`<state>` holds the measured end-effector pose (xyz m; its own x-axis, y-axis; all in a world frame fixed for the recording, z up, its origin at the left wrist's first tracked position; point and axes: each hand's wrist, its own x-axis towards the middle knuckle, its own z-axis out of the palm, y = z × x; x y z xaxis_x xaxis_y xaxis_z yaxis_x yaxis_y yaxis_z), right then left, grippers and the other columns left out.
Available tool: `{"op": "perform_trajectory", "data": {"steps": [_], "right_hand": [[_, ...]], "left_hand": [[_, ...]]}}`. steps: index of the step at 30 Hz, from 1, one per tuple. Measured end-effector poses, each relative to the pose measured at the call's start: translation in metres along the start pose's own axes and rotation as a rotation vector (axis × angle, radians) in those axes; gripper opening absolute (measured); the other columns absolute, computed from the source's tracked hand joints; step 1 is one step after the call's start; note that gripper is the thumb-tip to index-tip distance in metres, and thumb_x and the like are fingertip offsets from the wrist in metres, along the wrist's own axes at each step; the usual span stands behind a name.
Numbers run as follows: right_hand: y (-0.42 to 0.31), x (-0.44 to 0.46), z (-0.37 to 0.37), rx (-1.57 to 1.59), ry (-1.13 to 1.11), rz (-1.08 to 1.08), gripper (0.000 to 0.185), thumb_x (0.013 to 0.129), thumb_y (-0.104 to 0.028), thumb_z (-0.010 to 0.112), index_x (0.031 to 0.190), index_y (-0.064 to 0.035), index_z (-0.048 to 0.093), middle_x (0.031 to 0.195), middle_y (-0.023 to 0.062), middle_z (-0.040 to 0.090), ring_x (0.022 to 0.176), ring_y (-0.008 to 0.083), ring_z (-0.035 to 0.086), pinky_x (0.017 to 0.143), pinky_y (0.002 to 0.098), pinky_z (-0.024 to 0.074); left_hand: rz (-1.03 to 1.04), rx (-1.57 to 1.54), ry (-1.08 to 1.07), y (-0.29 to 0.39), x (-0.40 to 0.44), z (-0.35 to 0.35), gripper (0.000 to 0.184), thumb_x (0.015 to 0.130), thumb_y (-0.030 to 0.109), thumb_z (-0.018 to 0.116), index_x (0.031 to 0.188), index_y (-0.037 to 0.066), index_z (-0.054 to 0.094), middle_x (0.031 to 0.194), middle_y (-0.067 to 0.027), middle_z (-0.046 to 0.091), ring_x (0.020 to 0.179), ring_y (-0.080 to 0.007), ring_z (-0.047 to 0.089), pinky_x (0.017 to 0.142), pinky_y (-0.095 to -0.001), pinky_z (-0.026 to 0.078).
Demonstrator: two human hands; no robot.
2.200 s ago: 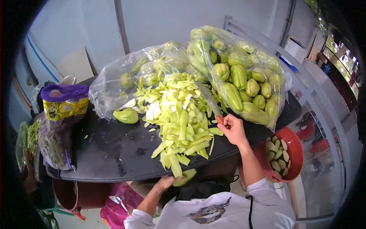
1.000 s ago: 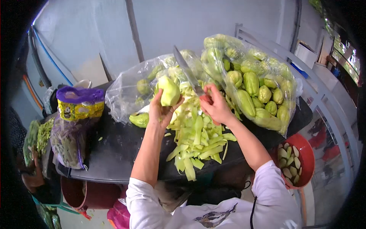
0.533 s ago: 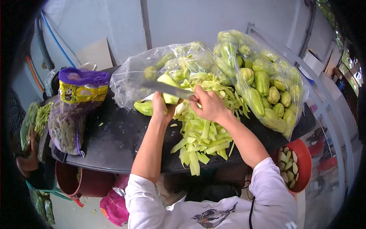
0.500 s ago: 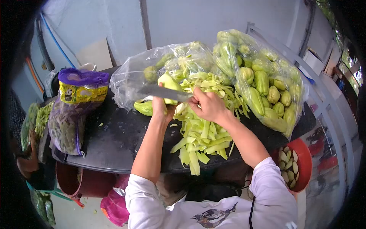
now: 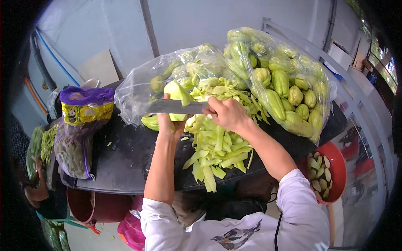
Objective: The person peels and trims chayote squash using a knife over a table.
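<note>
My left hand (image 5: 170, 124) is wrapped round a partly peeled chayote (image 5: 177, 93), held upright above the black table. In my right hand (image 5: 229, 113) is a knife (image 5: 178, 107), gripped by its handle with the wide blade pointing left across the chayote. The blade hides the middle of the chayote. A heap of pale green peelings (image 5: 222, 146) lies below and to the right of both hands. Just left of my left hand rests another chayote (image 5: 150, 121), partly hidden.
Two clear plastic bags of chayotes stand behind, one at centre (image 5: 138, 90) and a fuller one at right (image 5: 289, 85). A purple mesh bag (image 5: 77, 142) sits on the table's left (image 5: 121, 163). A red bucket (image 5: 340, 178) with pale pieces stands below right.
The knife blade has turned more level and shows its broad side across the chayote. The chayote is tilted differently in my left hand. The whole view has shifted slightly.
</note>
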<state>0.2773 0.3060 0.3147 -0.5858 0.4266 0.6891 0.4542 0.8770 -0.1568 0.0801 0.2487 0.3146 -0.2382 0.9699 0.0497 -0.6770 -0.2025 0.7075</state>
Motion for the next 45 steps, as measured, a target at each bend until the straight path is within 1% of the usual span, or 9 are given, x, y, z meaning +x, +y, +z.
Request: {"op": "perform_trajectory", "data": {"steps": [2,8,14,20,24,31,40,42,45], "right_hand": [[0.007,-0.001,0.002,-0.02,0.007,-0.007,0.018,0.089,-0.02,0.065,0.084,-0.0071,0.053,0.056,0.0107,0.064,0.046,0.028,0.063,0.042,0.0411,0.0489],[0.006,-0.002,-0.004,-0.073,-0.005,0.032,0.018,0.089,-0.021,0.065,0.086,-0.0079,0.053,0.058,0.0114,0.064,0.052,0.031,0.066,0.047,0.0436,0.0508],[0.026,-0.001,-0.001,-0.056,0.003,0.083,0.016,0.084,-0.014,0.068,0.084,-0.0065,0.053,0.063,0.0115,0.066,0.051,0.0297,0.064,0.045,0.0409,0.0492],[0.01,-0.002,-0.016,-0.062,-0.019,0.081,0.023,0.086,-0.02,0.069,0.081,-0.0081,0.051,0.054,0.0085,0.06,0.049,0.0294,0.062,0.043,0.0406,0.0473],[-0.002,-0.005,-0.012,0.009,0.066,-0.111,0.022,0.088,-0.022,0.068,0.081,-0.0083,0.052,0.054,0.0073,0.061,0.045,0.0257,0.061,0.041,0.037,0.0464],[0.057,-0.008,-0.007,-0.06,-0.015,0.228,0.01,0.088,-0.015,0.058,0.091,-0.0084,0.052,0.062,0.0145,0.064,0.054,0.0325,0.064,0.052,0.046,0.051],[0.004,-0.006,-0.015,0.009,0.075,-0.077,0.016,0.086,-0.012,0.065,0.084,-0.0071,0.05,0.056,0.0086,0.06,0.048,0.0281,0.062,0.04,0.0392,0.0445],[0.035,-0.001,-0.005,-0.004,-0.197,0.345,0.014,0.092,-0.018,0.058,0.088,-0.0071,0.051,0.061,0.0139,0.063,0.056,0.0324,0.065,0.048,0.0437,0.0505],[0.055,-0.008,-0.006,-0.059,-0.036,0.263,0.009,0.093,-0.016,0.055,0.089,-0.0075,0.051,0.061,0.0138,0.063,0.056,0.0324,0.065,0.05,0.045,0.0509]], "left_hand": [[-0.006,-0.043,-0.031,0.001,-0.001,-0.001,0.045,0.097,0.047,0.047,0.121,0.011,0.056,0.108,-0.0142,0.066,0.092,-0.0253,0.064,0.065,-0.038,0.05],[-0.043,0.017,-0.072,-0.002,-0.006,0.001,0.043,0.098,0.046,0.046,0.116,0.009,0.056,0.104,-0.0098,0.065,0.092,-0.0244,0.066,0.059,-0.0403,0.054],[-0.045,0.051,-0.178,-0.008,-0.009,0.007,0.046,0.096,0.045,0.045,0.118,0.007,0.056,0.104,-0.0122,0.064,0.08,-0.0303,0.064,0.061,-0.0375,0.05],[-0.083,0.079,-0.264,-0.018,-0.009,0.008,0.047,0.097,0.047,0.043,0.119,0.007,0.054,0.101,-0.013,0.066,0.081,-0.0308,0.066,0.062,-0.0388,0.05],[-0.072,0.023,-0.099,-0.018,-0.009,0.005,0.049,0.095,0.051,0.048,0.117,0.008,0.054,0.1,-0.0119,0.066,0.081,-0.0299,0.066,0.062,-0.0418,0.05],[-0.078,0.044,-0.27,-0.006,-0.023,0.021,0.048,0.096,0.048,0.046,0.12,0.007,0.055,0.103,-0.0168,0.064,0.077,-0.0303,0.062,0.055,-0.032,0.046],[-0.055,0.068,-0.061,-0.013,-0.013,0.008,0.05,0.094,0.049,0.048,0.121,0.007,0.054,0.103,-0.0154,0.065,0.076,-0.0302,0.063,0.056,-0.0335,0.046],[-0.073,0.133,-0.235,-0.01,-0.016,0.012,0.052,0.093,0.05,0.048,0.122,0.006,0.053,0.102,-0.0167,0.064,0.074,-0.03,0.062,0.055,-0.0331,0.046],[-0.071,0.141,-0.239,-0.008,-0.024,0.024,0.052,0.094,0.05,0.046,0.123,0.006,0.052,0.101,-0.0177,0.063,0.073,-0.0301,0.062,0.053,-0.0324,0.045]]}}
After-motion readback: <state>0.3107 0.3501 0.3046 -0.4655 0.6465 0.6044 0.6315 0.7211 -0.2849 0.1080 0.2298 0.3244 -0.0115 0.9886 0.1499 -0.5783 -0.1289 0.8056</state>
